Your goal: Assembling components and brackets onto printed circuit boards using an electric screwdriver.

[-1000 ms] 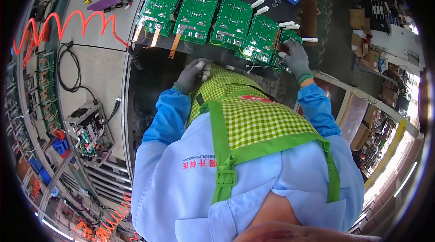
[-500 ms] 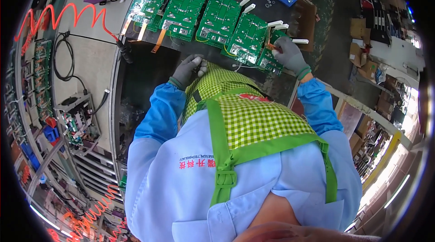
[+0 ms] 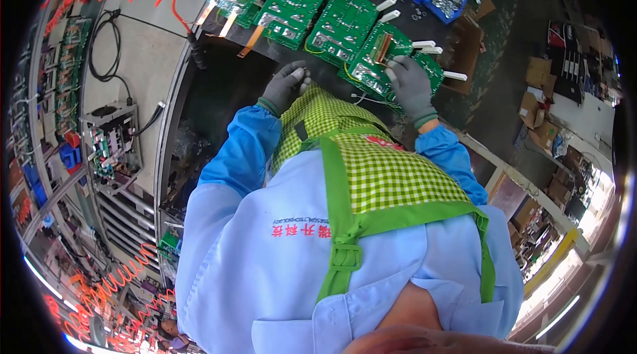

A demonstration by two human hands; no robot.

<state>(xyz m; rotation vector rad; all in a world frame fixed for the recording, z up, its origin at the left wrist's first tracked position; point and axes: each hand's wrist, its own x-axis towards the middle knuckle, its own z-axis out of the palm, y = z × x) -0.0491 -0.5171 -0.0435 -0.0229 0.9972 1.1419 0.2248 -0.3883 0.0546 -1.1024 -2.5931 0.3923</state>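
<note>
Dark table spreads beyond the green checked apron as I watch from my remote seat. Nearest, my left grip curls narrow beside the apron; whether it holds anything I cannot tell. My right grip pinches a copper strip over the fourth green circuit board from the left, in a row of five. Farther off, I see blue bins of small metal parts.
</note>
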